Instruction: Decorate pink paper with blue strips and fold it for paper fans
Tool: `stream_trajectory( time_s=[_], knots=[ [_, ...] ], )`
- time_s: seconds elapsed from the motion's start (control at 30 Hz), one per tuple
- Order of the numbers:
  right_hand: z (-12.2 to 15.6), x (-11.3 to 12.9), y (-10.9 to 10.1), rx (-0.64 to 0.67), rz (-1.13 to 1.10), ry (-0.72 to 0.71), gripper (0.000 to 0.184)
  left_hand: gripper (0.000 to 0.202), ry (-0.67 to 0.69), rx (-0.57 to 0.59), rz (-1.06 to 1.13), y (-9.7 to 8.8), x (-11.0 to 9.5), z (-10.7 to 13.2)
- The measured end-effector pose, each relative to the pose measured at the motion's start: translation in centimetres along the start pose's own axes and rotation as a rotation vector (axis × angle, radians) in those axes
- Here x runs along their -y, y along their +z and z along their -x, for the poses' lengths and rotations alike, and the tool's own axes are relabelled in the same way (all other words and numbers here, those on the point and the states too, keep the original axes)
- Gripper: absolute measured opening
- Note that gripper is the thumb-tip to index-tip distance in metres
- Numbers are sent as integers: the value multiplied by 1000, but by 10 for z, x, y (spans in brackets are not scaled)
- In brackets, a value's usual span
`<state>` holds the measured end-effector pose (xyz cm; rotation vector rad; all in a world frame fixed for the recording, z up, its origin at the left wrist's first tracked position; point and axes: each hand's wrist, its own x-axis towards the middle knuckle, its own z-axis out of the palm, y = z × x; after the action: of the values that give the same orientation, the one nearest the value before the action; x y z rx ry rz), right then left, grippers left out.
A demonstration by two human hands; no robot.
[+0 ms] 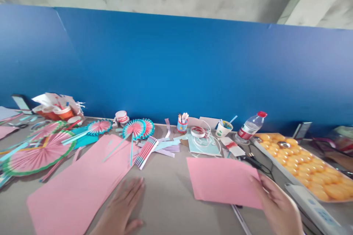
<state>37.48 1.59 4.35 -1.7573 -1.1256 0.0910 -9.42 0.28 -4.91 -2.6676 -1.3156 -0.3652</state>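
My right hand (pixel 277 207) pinches the near right corner of a pink paper sheet (pixel 222 181) that lies flat on the grey table (pixel 165 194). Beside the edge of a larger pink sheet (pixel 79 183) on the left, my left hand (pixel 122 207) rests flat on the table with its fingers stretched out and nothing in it. Several folded pink and teal paper fans (pixel 38 150) lie further left and behind.
A blue partition (pixel 176 69) runs along the back of the table. Against it stand a small cup of pens (pixel 182 123), tape rolls (pixel 198 131), a paper cup (pixel 223 129) and a water bottle (pixel 249 127). A tray of orange-yellow round pieces (pixel 303 163) fills the right side.
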Motion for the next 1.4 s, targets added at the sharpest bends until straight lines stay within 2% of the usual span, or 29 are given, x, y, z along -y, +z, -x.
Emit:
stream_trajectory(
  time_s=[0.1, 0.13, 0.2, 0.23, 0.3, 0.37, 0.43, 0.5, 0.6, 0.67, 0.73, 0.83, 0.93, 1.07, 1.13, 1.23, 1.4],
  knots=[
    [3, 13, 27, 88, -113, -51, 40, 38, -206, -172, -160, -16, 22, 34],
    [6, 23, 36, 83, -164, -85, 37, 30, -263, -208, -188, -25, 28, 38],
    [17, 47, 51, 96, -302, -226, 29, 26, -337, -288, -191, -45, 35, 35],
    [23, 60, 57, 195, -384, -350, 24, 29, -372, -347, -166, -55, 36, 31],
    [37, 81, 65, 565, -496, -675, 22, 41, -420, -453, -68, -72, 33, 17],
    [51, 89, 72, 854, -454, -853, 19, 46, -419, -506, 73, -81, 26, 4],
    [64, 80, 76, 1041, -361, -852, 23, 48, -384, -494, 188, -81, 17, -6],
    [75, 61, 76, 1119, -258, -772, 26, 49, -295, -400, 269, -75, 8, -14],
    [86, 34, 71, 1129, -116, -675, 31, 50, -39, -135, 316, -60, -8, -28],
    [89, 26, 67, 1120, -67, -650, 35, 53, 137, 36, 313, -48, -21, -37],
    [88, 24, 65, 1112, -55, -657, 38, 64, 249, 129, 300, -37, -33, -44],
    [83, 24, 65, 1097, -48, -666, 42, 75, 297, 147, 271, -21, -44, -46],
    [72, 18, 63, 1032, -17, -656, 47, 69, 305, 175, 239, -11, -43, -40],
    [55, 6, 63, 846, 19, -629, 37, 67, 267, 184, 216, -12, -41, -36],
    [52, 5, 67, 800, 36, -641, 33, 69, 232, 172, 209, -15, -42, -41],
    [56, 11, 76, 842, 72, -692, 28, 69, 225, 163, 201, -14, -44, -51],
    [63, 21, 89, 937, 93, -696, 22, 73, 312, 154, 190, 5, -45, -59]
  ],
)
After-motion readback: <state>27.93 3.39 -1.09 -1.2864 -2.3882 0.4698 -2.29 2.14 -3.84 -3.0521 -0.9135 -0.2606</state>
